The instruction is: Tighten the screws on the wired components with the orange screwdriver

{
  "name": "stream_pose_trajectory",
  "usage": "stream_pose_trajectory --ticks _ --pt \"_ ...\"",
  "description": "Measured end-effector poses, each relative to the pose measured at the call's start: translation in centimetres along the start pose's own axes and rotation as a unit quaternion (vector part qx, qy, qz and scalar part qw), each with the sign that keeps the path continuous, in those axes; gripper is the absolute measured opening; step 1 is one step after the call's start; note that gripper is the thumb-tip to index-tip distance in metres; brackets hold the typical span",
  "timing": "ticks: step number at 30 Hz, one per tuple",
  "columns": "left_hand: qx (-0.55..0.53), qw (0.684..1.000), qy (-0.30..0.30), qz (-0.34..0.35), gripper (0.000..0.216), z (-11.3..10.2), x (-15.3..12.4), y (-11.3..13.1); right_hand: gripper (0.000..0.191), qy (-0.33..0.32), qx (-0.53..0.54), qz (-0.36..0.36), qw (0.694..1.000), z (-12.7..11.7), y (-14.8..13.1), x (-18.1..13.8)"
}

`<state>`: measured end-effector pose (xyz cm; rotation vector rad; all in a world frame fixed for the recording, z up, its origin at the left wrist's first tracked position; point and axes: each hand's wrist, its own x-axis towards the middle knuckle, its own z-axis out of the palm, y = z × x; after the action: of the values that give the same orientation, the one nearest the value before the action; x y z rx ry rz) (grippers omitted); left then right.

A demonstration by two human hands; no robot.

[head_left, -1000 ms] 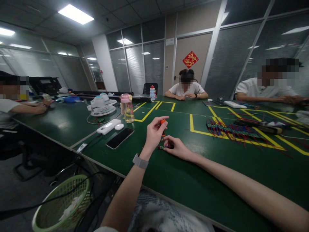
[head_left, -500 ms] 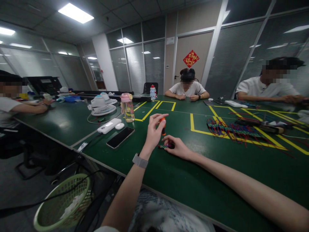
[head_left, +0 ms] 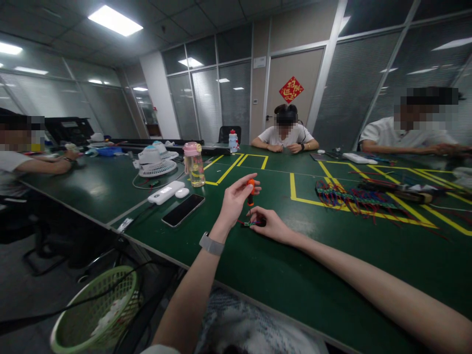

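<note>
My left hand pinches the orange handle of a small screwdriver, held upright with its tip pointing down. Just below it, my right hand rests on the green table and presses a small dark connector with coloured wires against the surface. The screwdriver tip stands right over that piece. A grey watch sits on my left wrist.
A black phone, a white remote, a pink-capped bottle and two small fans lie to the left. A heap of red and blue wires lies at right. Three other people sit around the table. A green basket stands on the floor.
My left fingers have shifted around the screwdriver handle, with the thumb and forefinger closing over its top. My right hand has stayed on the connector.
</note>
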<state>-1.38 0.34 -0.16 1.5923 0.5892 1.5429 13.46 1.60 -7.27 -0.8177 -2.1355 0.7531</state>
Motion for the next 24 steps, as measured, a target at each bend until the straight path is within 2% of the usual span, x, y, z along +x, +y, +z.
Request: stream_pose_trajectory --ticks 3,5,10,14,16,20,22,24 --pt "0.132 0.986 0.077 0.06 0.027 0.07 -0.06 0.02 0.029 0.003 0.002 0.003 1.0 -0.02 -0.13 -0.01" --pt "0.172 0.977 0.094 0.078 0.024 0.07 -0.04 0.07 0.029 0.005 -0.002 0.003 1.0 -0.01 -0.09 -0.02" --pt "0.063 0.997 0.033 0.039 0.033 0.11 -0.07 0.0 0.03 0.008 -0.007 -0.003 1.0 0.03 0.12 -0.01" --pt "0.19 0.973 0.096 0.094 0.027 0.12 -0.35 0.24 0.028 0.007 -0.005 -0.003 1.0 -0.04 -0.02 -0.07" --pt "0.198 0.97 0.09 0.106 0.026 0.04 -0.36 0.31 0.028 0.006 -0.002 -0.002 1.0 -0.08 -0.12 -0.11" --pt "0.04 0.998 0.009 0.042 0.036 -0.06 -0.13 0.02 0.029 0.003 0.003 0.0 1.0 -0.08 -0.2 -0.09" --pt "0.059 0.997 0.025 0.035 0.035 -0.07 -0.07 -0.03 0.029 0.004 0.002 0.005 1.0 -0.07 -0.21 -0.05" --pt "0.138 0.986 0.068 0.06 0.033 -0.08 -0.08 0.11 0.028 0.003 0.002 0.012 1.0 -0.06 -0.21 -0.01"
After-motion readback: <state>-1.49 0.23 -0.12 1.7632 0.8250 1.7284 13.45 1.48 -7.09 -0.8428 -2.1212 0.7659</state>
